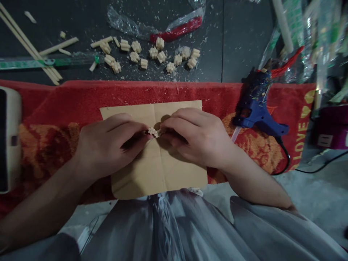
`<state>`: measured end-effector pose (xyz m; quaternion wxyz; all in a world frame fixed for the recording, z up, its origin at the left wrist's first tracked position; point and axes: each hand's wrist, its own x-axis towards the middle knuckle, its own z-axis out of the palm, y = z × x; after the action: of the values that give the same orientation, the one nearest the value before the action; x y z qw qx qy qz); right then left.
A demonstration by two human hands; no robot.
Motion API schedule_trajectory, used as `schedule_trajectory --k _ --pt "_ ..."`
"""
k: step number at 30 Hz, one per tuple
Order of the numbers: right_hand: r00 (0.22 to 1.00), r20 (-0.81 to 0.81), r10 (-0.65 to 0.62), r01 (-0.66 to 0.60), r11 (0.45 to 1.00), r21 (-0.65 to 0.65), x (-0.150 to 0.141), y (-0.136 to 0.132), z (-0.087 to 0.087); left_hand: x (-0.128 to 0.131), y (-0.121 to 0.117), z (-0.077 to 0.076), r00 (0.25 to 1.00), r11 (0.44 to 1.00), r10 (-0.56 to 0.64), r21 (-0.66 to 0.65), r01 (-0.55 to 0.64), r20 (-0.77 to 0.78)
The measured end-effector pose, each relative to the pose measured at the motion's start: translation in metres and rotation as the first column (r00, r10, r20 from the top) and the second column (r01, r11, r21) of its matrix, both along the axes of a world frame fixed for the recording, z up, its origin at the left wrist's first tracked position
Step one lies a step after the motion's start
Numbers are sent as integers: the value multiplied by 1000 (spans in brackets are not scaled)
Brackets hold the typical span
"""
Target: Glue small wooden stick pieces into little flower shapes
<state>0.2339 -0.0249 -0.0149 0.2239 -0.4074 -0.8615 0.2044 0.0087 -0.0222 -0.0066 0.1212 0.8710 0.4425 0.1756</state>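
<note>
Over a folded sheet of tan card, both hands meet at a small cluster of short pale stick pieces. My left hand pinches its left side between thumb and fingertips. On the other side, my right hand is closed with its fingertips at the cluster's right end. The fingers cover much of it, so I cannot tell whether it is one bundle or two pressed together. Beyond the card, several similar bundles of short sticks lie scattered on the dark tabletop.
A blue hot glue gun rests on the red towel at right, its cable trailing down. Long thin sticks and shorter pieces lie upper left. Plastic wrapping is at the back. A phone-like device sits far left.
</note>
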Motion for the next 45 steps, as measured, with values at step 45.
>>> schedule_trajectory --k 45 --pt "996 83 19 -30 990 135 -2 -1 2 4 2 0 998 993 -65 97 67 -26"
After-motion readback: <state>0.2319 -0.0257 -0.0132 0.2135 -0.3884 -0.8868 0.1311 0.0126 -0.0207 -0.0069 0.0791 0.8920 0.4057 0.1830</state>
